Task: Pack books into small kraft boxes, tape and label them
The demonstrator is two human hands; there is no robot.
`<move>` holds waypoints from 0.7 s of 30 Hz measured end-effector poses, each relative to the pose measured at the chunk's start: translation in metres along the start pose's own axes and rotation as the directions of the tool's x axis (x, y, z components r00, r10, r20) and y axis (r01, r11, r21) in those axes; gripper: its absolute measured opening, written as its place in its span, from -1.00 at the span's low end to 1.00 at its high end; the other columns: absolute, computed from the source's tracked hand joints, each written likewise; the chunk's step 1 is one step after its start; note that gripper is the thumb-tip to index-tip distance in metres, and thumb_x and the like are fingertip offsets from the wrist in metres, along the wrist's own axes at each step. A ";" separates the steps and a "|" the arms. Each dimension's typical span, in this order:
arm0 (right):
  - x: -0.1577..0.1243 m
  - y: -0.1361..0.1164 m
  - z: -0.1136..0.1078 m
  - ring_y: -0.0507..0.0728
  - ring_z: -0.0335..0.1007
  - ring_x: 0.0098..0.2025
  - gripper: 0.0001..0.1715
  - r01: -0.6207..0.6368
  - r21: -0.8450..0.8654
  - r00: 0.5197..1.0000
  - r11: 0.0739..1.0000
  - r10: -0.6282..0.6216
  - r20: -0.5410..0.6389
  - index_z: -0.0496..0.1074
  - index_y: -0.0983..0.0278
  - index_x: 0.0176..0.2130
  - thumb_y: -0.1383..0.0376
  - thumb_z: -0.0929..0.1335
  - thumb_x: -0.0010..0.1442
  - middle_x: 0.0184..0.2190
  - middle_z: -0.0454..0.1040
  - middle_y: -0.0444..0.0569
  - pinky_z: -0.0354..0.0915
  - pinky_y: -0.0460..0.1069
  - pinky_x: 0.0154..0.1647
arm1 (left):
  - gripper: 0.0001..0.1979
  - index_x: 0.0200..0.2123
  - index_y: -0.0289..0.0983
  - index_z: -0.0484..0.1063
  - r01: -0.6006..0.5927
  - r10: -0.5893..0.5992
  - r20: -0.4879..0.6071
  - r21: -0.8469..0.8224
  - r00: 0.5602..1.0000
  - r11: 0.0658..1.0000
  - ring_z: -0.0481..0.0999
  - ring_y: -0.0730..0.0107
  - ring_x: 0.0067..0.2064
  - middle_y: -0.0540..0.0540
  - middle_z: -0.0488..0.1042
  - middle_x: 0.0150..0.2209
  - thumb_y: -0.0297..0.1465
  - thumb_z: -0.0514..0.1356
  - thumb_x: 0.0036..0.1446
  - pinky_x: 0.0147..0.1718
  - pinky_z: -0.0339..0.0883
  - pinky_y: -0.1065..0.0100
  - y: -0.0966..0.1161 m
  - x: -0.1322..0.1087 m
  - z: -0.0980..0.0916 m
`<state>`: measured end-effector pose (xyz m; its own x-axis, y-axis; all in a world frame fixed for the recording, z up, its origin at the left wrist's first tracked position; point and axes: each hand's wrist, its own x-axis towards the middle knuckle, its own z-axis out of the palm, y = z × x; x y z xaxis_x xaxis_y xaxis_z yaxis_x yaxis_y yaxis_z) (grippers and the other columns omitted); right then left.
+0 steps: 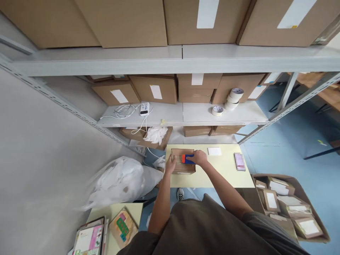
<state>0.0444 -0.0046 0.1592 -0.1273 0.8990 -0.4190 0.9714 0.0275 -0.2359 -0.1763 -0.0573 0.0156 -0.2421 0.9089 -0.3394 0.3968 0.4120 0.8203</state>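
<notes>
A small brown cardboard box sits on the pale yellow table in front of me. My left hand grips its left edge, thumb on top. In my right hand is a blue-and-orange tape dispenser, its orange end pressed to the box's top face. Shiny clear tape seems to run across the box toward the left, though the detail is small. A white card lies on the table to the right of my right hand. Farther right lies a pinkish-purple item, its surface blurred.
Grey metal shelving holding cardboard boxes rises behind the table. Tape rolls and a white power strip rest on its middle shelf. A large carton of packed parcels stands right; a plastic bag bulges at left.
</notes>
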 end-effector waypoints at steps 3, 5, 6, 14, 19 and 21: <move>-0.002 -0.004 0.001 0.32 0.60 0.02 -0.34 -0.010 -0.007 1.000 1.000 0.010 -0.005 0.63 0.31 -0.05 -0.17 0.46 0.17 -0.04 0.66 0.22 0.40 0.02 -0.11 | -0.36 0.36 -0.25 0.34 0.020 -0.020 0.008 -0.026 1.000 0.999 0.43 0.10 0.34 -0.24 0.48 0.30 0.00 0.07 0.40 0.31 0.24 0.17 0.000 -0.001 0.005; -0.006 0.005 -0.003 0.33 0.59 0.03 -0.33 -0.029 -0.002 1.000 1.000 0.029 -0.009 0.63 0.32 -0.05 -0.17 0.47 0.16 -0.04 0.66 0.22 0.40 0.02 -0.09 | -0.36 0.35 -0.25 0.35 0.002 0.000 0.044 -0.044 0.999 0.999 0.45 0.12 0.33 -0.25 0.49 0.29 0.02 0.06 0.41 0.30 0.25 0.20 0.005 0.000 0.015; -0.009 0.012 -0.006 0.32 0.59 0.03 -0.34 -0.041 0.003 0.999 0.999 0.041 -0.008 0.63 0.31 -0.05 -0.17 0.47 0.16 -0.04 0.66 0.22 0.40 0.02 -0.09 | -0.36 0.35 -0.25 0.35 -0.008 0.011 0.062 -0.044 0.998 0.999 0.46 0.12 0.32 -0.26 0.49 0.28 0.02 0.06 0.41 0.29 0.26 0.21 0.009 0.000 0.023; -0.037 0.120 -0.026 0.29 0.61 -0.03 -0.37 -0.151 0.040 0.988 0.988 0.152 -0.036 0.64 0.26 -0.12 -0.20 0.48 0.14 -0.08 0.67 0.19 0.36 -0.01 -0.17 | -0.45 0.28 -0.25 0.39 0.004 -0.021 0.130 0.124 0.991 0.992 0.56 -0.01 0.21 -0.33 0.57 0.18 -0.03 0.08 0.41 0.17 0.37 0.16 0.067 -0.022 0.122; -0.053 0.197 -0.033 0.27 0.60 -0.14 -0.36 -0.154 0.085 0.987 0.984 0.157 -0.029 0.64 0.26 -0.26 -0.26 0.47 0.12 -0.19 0.68 0.15 0.29 -0.02 -0.29 | -0.58 0.11 -0.27 0.48 -0.074 0.042 0.161 0.202 0.986 0.976 0.60 0.03 0.13 -0.32 0.64 0.06 -0.13 0.03 0.45 0.08 0.39 0.21 0.089 -0.034 0.160; -0.062 0.235 -0.039 0.27 0.59 -0.18 -0.36 -0.170 0.085 0.983 0.982 0.174 -0.049 0.62 0.27 -0.32 -0.26 0.47 0.14 -0.24 0.67 0.16 0.26 -0.01 -0.32 | -0.60 0.04 -0.27 0.51 -0.080 0.040 0.164 0.241 0.986 0.967 0.60 0.02 0.12 -0.32 0.65 0.02 -0.14 0.03 0.45 0.07 0.39 0.22 0.092 -0.034 0.165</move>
<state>0.2879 -0.0367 0.1635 0.0542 0.9104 -0.4101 0.9582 -0.1630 -0.2352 0.0141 -0.0395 0.0264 -0.0770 0.9229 -0.3771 0.6164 0.3414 0.7096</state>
